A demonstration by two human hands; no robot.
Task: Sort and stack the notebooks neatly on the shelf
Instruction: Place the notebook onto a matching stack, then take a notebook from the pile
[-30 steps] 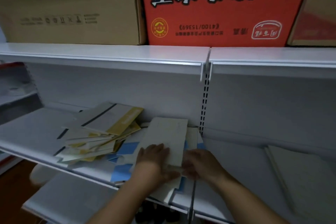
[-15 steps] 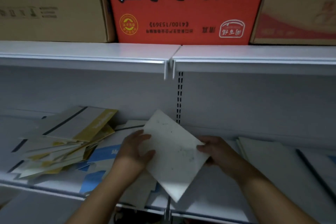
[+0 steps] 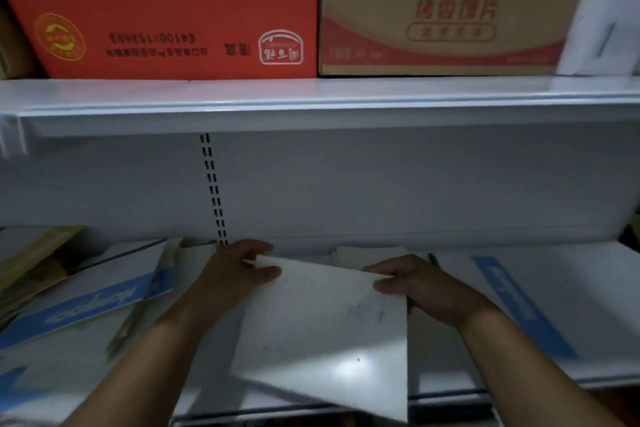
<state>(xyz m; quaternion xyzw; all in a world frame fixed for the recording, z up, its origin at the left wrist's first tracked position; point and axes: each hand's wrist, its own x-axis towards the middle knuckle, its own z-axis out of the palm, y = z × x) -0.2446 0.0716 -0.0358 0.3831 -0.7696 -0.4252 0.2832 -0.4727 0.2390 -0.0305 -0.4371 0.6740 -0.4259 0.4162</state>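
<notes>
Early, seemingly: we pinch one notebook, left hand and right hand at its corners; pile left of it unsorted, stack right of it begun.

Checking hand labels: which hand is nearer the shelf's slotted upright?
Left. The left hand is just in front of the slotted upright; the right hand is well to its right.

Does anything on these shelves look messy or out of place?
Yes. The notebooks on the left lie in a crooked, overlapping heap, not a stack. The red box on the upper shelf sits upside down, its print inverted.
</notes>
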